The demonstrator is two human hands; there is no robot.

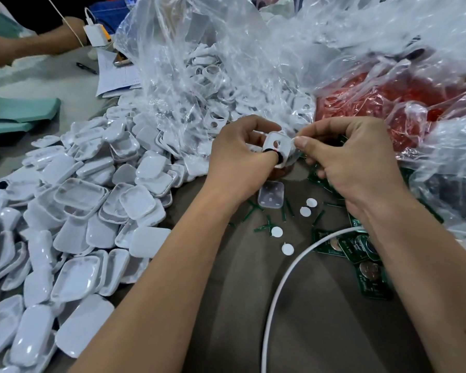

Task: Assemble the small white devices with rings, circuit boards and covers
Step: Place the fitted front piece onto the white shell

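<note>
A grey-brown worktable (234, 305) fills the view, crowded with parts. To the left lies a large heap of white covers (73, 211), most of them rounded rectangles lying at mixed angles. Far behind the hands, a clear plastic bag (199, 63) holds more white shells, and to the right another bag shows red parts (388, 103) through its film.

Near the middle, the left hand (242, 162) grips a small white shell (279, 149) with its fingers curled round it; a black ring (279, 158) sits at the thumb tip against the shell. The shell is tilted, its holed face turned towards the camera and its long axis running from far left to near right. The right hand (353, 162) pinches the shell's right edge between thumb and forefinger.

Just below the hands a clear cover (271, 195) lies flat on the table, with small white discs (306, 211) and green strips (269, 224) scattered near it. Green circuit boards (361, 254) with coin cells lie to the right, partly under the right wrist. A white cable (280, 292) curves across the near table.
</note>
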